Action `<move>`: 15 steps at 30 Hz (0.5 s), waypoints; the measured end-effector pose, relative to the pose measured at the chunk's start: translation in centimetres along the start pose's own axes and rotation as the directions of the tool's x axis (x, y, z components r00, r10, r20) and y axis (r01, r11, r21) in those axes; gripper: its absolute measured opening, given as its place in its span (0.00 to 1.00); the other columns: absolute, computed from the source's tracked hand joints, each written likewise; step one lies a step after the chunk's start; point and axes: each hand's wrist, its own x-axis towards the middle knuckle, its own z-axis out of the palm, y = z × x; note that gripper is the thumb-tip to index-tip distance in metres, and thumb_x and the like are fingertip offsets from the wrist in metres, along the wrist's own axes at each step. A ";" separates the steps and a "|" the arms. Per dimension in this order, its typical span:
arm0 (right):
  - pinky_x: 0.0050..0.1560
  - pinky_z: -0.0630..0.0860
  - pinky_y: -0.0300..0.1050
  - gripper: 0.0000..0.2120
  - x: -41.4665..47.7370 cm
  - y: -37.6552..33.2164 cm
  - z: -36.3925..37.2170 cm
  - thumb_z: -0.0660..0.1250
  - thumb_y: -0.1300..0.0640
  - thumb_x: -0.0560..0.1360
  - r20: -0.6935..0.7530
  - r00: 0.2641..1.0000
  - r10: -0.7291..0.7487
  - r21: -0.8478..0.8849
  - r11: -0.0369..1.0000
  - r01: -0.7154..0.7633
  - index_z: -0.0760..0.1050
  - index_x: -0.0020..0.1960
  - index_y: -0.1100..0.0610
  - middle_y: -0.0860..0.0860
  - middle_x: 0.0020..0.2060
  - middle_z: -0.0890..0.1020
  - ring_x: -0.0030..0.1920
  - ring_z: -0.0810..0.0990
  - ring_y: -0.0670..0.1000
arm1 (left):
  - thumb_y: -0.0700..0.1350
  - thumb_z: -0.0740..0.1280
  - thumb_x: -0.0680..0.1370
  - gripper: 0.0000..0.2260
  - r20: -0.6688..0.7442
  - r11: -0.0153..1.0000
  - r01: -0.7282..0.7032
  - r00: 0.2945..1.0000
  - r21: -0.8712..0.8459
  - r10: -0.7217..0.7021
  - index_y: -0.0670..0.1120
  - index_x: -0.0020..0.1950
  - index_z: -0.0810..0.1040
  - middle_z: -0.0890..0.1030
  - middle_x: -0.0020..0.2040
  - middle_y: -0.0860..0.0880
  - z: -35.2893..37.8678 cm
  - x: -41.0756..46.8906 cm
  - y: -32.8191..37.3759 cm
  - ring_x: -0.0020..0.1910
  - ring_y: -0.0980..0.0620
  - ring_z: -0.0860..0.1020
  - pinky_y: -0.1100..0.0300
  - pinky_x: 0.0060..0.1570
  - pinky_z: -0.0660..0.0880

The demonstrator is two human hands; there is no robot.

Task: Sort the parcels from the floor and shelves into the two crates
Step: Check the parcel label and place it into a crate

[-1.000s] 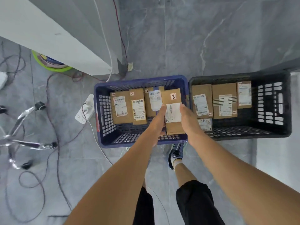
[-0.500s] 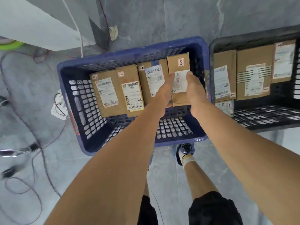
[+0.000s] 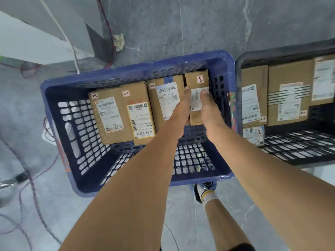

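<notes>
While we are reaching down into the blue crate (image 3: pixel 59 98), we are gripping a small brown parcel (image 3: pixel 196 78) between both hands at the crate's far right corner. Our left hand (image 3: pixel 181 107) is clasping the parcel's left edge, its thumb lying on the front face and its fingers curling out of sight behind. Our right hand (image 3: pixel 208 109) is clasping the right edge, its thumb pressing on the white label. We cannot tell whether the parcel is already resting on the blue crate's floor.

The parcel is standing last in a row of boxes leaning along the blue crate's far wall. Just beside it on the left a taller labelled parcel (image 3: pixel 165 98) is carrying a strip of blue tape, and two more brown parcels (image 3: pixel 125 113) are sitting side by side beyond that, reaching toward the crate's left wall.

Just to the right of the blue crate, close against its side, a black crate (image 3: pixel 282 55) is sitting on the grey floor (image 3: pixel 181 24). Three brown parcels (image 3: pixel 288 98) are leaning along its far wall, and a smaller white-labelled one (image 3: pixel 253 134) is lying in front of them.

Beyond the blue crate's far rim a crumpled wad of beige tape (image 3: pixel 118 41) is lying on the floor, and just past the near rim our shoe (image 3: pixel 204 189) is showing above a white sock
</notes>
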 end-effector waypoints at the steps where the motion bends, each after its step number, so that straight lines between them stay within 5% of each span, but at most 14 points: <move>1: 0.66 0.66 0.49 0.24 0.2 0.4 -0.1 0.50 0.39 0.87 0.014 1.000 -0.002 0.006 1.000 0.002 0.72 0.74 0.48 0.51 0.72 0.77 0.72 0.73 0.54 | 0.70 0.53 0.81 0.26 0.001 1.000 0.004 1.000 -0.007 -0.004 0.56 0.69 0.75 0.77 0.64 0.56 0.1 0.1 0.0 0.69 0.50 0.72 0.44 0.74 0.66; 3: 0.65 0.63 0.46 0.25 0.5 0.9 -0.3 0.49 0.39 0.88 0.036 0.999 -0.024 -0.014 1.000 0.024 0.70 0.78 0.49 0.51 0.74 0.74 0.74 0.71 0.53 | 0.69 0.52 0.82 0.28 -0.004 1.000 -0.004 1.000 -0.016 0.004 0.55 0.74 0.72 0.74 0.72 0.55 0.2 0.5 -0.2 0.71 0.51 0.71 0.44 0.75 0.64; 7: 0.77 0.64 0.57 0.33 0.8 1.1 -0.6 0.47 0.30 0.83 0.042 0.999 -0.019 -0.034 0.999 0.020 0.68 0.80 0.47 0.51 0.76 0.74 0.76 0.71 0.55 | 0.68 0.52 0.83 0.28 -0.062 0.999 -0.019 0.998 -0.044 0.016 0.53 0.74 0.72 0.76 0.48 0.62 -0.2 0.5 -0.3 0.49 0.61 0.75 0.52 0.62 0.67; 10: 0.79 0.63 0.62 0.39 0.2 0.6 -0.8 0.47 0.26 0.78 0.047 0.999 -0.023 -0.016 1.000 0.024 0.67 0.81 0.45 0.51 0.77 0.73 0.77 0.70 0.55 | 0.69 0.51 0.82 0.30 -0.030 0.999 -0.030 0.999 -0.027 0.030 0.53 0.77 0.69 0.78 0.66 0.56 -0.4 -1.0 0.2 0.62 0.55 0.75 0.52 0.63 0.66; 12: 0.79 0.63 0.62 0.41 -1.5 -0.3 -1.3 0.48 0.23 0.76 0.045 0.998 -0.046 0.018 0.999 0.045 0.68 0.80 0.44 0.50 0.78 0.73 0.77 0.70 0.54 | 0.70 0.50 0.82 0.32 -0.010 0.998 -0.044 0.999 -0.039 0.044 0.53 0.80 0.64 0.68 0.78 0.53 -0.5 -2.9 1.0 0.74 0.51 0.68 0.49 0.70 0.64; 15: 0.78 0.66 0.60 0.43 -4.9 -2.8 -2.2 0.52 0.19 0.71 0.078 0.994 -0.082 0.120 0.990 0.072 0.72 0.77 0.42 0.47 0.76 0.75 0.76 0.72 0.51 | 0.71 0.49 0.81 0.34 0.013 0.992 -0.109 0.994 -0.065 0.110 0.53 0.82 0.61 0.63 0.81 0.54 -0.3 -7.4 2.9 0.78 0.52 0.63 0.45 0.75 0.60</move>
